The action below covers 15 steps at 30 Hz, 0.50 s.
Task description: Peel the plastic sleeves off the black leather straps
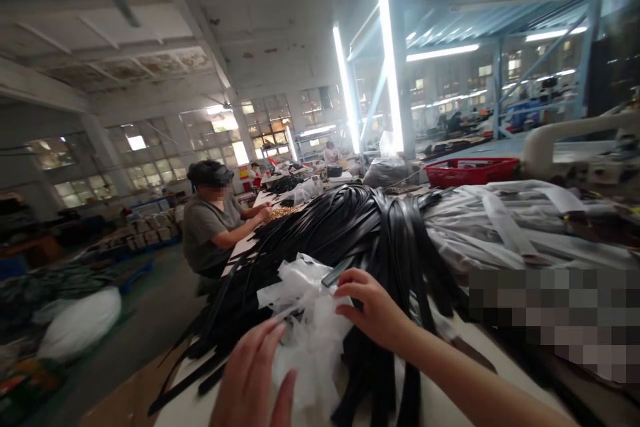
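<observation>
Crumpled white translucent wrapping sheets (307, 333) lie in a loose heap between my two hands. My left hand (255, 373) is at the heap's near left side, fingers stretched and thumb apart. At the heap's right edge, my right hand (370, 310) has its fingers curved and spread. Its fingertips are beside the end of a black strap (330, 276); whether they touch it I cannot tell. A large pile of long black straps (340, 220) spreads behind the sheets, and several strap ends hang down right of them.
Straps wrapped in white material (500, 220) lie at the right, before a red basket (473, 172) and a pale machine arm (545, 147). Across the pale table (185, 390), a co-worker (213, 220) handles small golden pieces (284, 211). A white sack (83, 323) lies on the floor at left.
</observation>
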Motion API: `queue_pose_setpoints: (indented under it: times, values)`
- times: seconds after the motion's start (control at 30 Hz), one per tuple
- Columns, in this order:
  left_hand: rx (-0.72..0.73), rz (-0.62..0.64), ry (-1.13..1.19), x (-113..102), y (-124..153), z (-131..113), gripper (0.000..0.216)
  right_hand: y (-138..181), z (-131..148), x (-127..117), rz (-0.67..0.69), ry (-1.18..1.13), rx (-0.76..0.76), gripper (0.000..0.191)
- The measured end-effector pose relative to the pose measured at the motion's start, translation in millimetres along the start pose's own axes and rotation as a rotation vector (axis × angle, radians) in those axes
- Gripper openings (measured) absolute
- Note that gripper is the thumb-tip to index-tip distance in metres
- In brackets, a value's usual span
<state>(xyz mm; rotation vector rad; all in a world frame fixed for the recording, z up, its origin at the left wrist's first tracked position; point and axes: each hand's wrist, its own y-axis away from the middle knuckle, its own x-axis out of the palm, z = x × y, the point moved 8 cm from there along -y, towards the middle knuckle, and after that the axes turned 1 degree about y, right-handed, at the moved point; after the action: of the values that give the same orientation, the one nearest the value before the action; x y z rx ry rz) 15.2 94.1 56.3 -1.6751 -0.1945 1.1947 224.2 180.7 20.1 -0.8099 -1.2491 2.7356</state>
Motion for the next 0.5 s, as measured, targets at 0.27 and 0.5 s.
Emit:
queue_pose_setpoints:
  times: [0.27, 0.5]
  values:
    - [-0.369, 0.307, 0.542, 141, -58, -13, 0.041, 5, -12, -13, -0.036, 0.088, -0.024, 0.013]
    - [-0.285, 0.291, 0.437, 151, -52, -11, 0.020, 0, -10, -29, 0.027, 0.358, -0.149, 0.019]
